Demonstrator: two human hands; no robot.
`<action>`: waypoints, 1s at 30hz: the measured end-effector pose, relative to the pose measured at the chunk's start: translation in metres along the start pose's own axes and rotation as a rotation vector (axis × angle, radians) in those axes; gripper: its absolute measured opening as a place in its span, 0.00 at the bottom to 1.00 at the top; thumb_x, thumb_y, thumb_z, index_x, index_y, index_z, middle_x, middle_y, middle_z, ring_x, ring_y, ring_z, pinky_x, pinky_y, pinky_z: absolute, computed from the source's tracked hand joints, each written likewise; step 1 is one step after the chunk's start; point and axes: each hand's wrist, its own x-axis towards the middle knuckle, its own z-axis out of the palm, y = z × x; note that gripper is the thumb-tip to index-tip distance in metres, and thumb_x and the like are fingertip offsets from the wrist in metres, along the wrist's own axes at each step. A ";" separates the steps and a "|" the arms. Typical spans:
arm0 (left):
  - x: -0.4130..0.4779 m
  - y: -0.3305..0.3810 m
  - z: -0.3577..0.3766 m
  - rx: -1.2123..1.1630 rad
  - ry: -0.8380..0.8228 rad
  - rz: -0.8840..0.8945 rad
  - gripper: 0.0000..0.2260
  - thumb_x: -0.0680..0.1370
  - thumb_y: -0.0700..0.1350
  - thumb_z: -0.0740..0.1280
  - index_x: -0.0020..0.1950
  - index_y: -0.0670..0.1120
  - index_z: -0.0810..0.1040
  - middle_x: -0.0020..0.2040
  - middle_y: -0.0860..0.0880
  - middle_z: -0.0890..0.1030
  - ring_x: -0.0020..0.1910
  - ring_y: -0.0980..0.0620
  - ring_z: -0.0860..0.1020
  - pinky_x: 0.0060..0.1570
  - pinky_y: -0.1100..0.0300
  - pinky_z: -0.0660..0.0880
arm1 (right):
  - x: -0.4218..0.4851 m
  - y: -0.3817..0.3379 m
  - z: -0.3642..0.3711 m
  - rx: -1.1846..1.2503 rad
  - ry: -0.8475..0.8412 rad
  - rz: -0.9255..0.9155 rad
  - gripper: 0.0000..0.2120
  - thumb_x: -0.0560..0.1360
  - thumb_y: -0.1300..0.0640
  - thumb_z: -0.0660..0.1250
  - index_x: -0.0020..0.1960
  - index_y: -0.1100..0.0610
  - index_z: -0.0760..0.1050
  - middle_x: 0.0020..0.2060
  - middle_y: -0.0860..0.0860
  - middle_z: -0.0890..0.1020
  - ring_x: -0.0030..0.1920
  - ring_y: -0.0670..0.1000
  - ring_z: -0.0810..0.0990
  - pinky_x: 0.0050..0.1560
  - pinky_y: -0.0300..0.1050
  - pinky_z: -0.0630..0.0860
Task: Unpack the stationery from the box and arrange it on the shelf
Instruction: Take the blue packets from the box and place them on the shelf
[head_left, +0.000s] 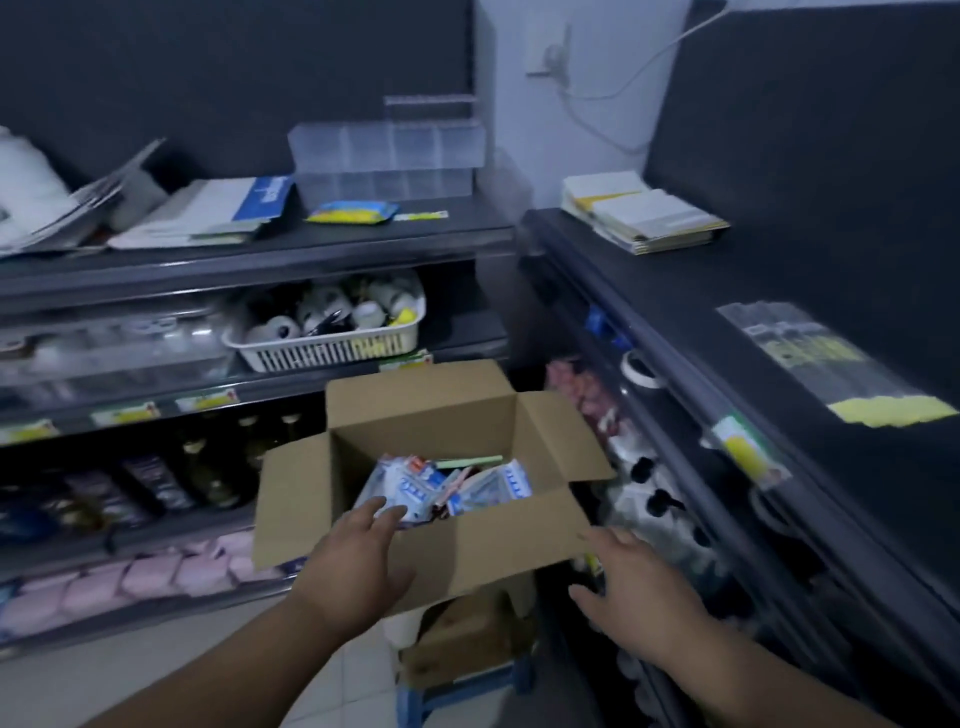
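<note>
Left hand (358, 556) is open, fingers straight and slightly apart, holding nothing. It lies over the near flap of the cardboard box (493, 551), fingertips past the rim and right at the nearest stationery packets (447, 488); contact with them unclear, blurred. Right hand (634, 592) is likewise empty, fingers spread, just beside the box's near right corner; cannot tell if it touches the flap. Box sits mid-scene, flaps folded out, top open. Blue-and-white packets are piled inside, with a thin green item (467, 461) along the far side of the pile. Under the box is a brown carton (467, 639) on a blue stool (467, 691), on pale floor tiles (363, 680). Left of the box is the left shelf unit (260, 262), dark. Its top shelf has loose papers and folders (208, 218), a clear plastic organiser (384, 161) and a yellow-blue packet (353, 212) just in front of it. Next shelf down holds a white slotted basket (332, 348) full of tape rolls, below that dark bottles (208, 467), and lowest pink wrapped packs (156, 577). Right of the box is the right shelf unit (675, 291), also dark. On top are a stack of pale booklets (644, 218) at the far end and a clear sleeve with yellow label (831, 364) nearer. On the far wall between the units is a white socket (545, 52) with a cable (639, 78) running from it.
</note>
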 end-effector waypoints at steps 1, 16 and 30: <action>0.008 -0.013 0.000 -0.008 -0.010 -0.015 0.32 0.74 0.58 0.65 0.76 0.53 0.59 0.76 0.50 0.59 0.72 0.50 0.63 0.68 0.60 0.63 | 0.015 -0.011 0.002 -0.003 0.002 -0.002 0.30 0.76 0.43 0.63 0.74 0.47 0.59 0.68 0.46 0.66 0.64 0.50 0.70 0.62 0.45 0.73; 0.140 -0.097 0.028 -0.134 -0.213 0.055 0.31 0.77 0.54 0.64 0.77 0.50 0.56 0.78 0.47 0.54 0.75 0.47 0.55 0.72 0.57 0.58 | 0.178 -0.084 0.035 -0.021 -0.083 -0.004 0.28 0.76 0.42 0.64 0.73 0.48 0.63 0.67 0.49 0.70 0.63 0.50 0.72 0.58 0.45 0.73; 0.190 -0.076 0.112 -0.315 -0.325 -0.402 0.35 0.78 0.51 0.63 0.78 0.44 0.48 0.77 0.44 0.53 0.76 0.47 0.54 0.73 0.56 0.55 | 0.269 -0.063 0.081 0.021 -0.330 -0.143 0.29 0.75 0.49 0.67 0.74 0.48 0.62 0.68 0.51 0.70 0.65 0.50 0.70 0.61 0.42 0.70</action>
